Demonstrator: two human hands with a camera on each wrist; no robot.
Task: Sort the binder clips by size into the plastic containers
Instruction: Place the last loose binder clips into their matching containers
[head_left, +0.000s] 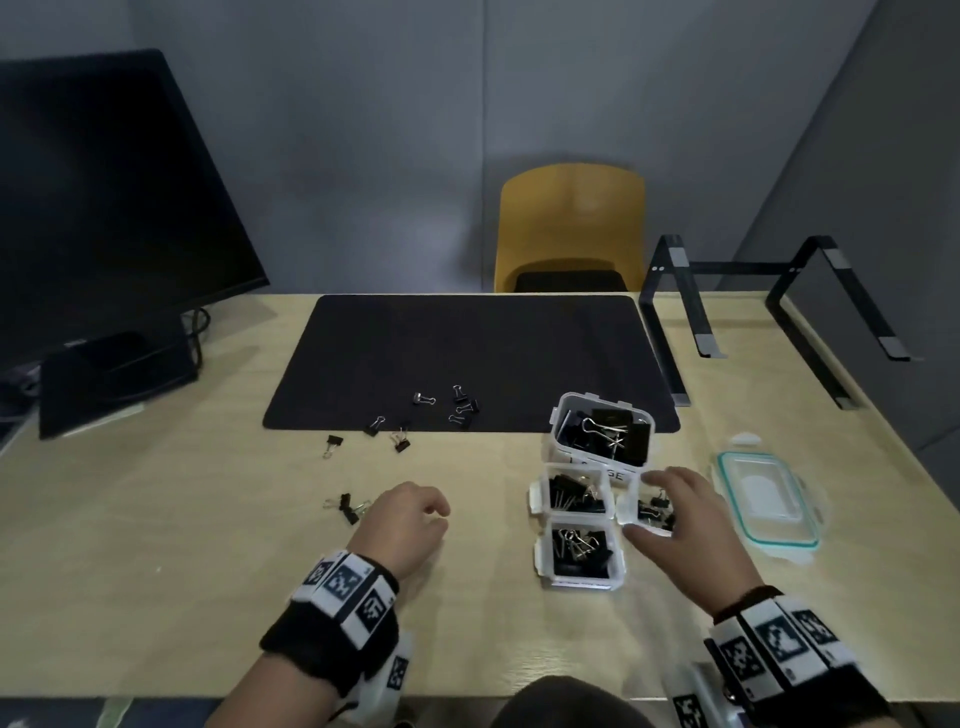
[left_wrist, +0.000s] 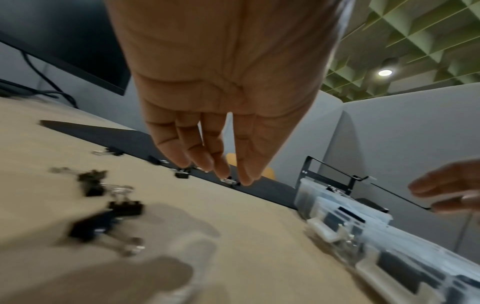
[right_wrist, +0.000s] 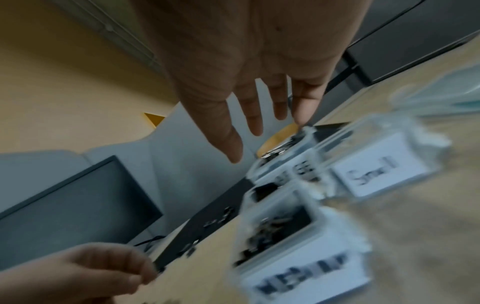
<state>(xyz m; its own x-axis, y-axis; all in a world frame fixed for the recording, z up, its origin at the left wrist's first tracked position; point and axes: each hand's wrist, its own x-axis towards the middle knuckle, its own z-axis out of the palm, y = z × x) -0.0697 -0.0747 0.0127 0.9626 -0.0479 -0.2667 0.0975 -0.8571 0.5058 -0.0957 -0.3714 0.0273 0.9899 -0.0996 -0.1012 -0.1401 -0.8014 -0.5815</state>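
Four clear plastic containers stand clustered on the desk: a large one (head_left: 602, 415) at the back, two (head_left: 543, 493) (head_left: 540, 553) in front of it, and one labelled "Small" (right_wrist: 376, 170) to the right. All hold black binder clips. My right hand (head_left: 670, 501) hovers over the small container (head_left: 626, 512) with fingers spread and empty. My left hand (head_left: 415, 512) hangs relaxed just right of two loose clips (head_left: 348, 508), holding nothing; its fingers (left_wrist: 218, 164) point down in the left wrist view. More loose clips (head_left: 462, 406) lie on the black mat (head_left: 467, 343) and by its front edge (head_left: 400, 441).
A teal-rimmed lid (head_left: 769, 499) lies right of the containers. A dark monitor (head_left: 104, 197) stands at the back left, a black laptop stand (head_left: 769, 306) at the back right, and a yellow chair (head_left: 571, 228) behind the desk.
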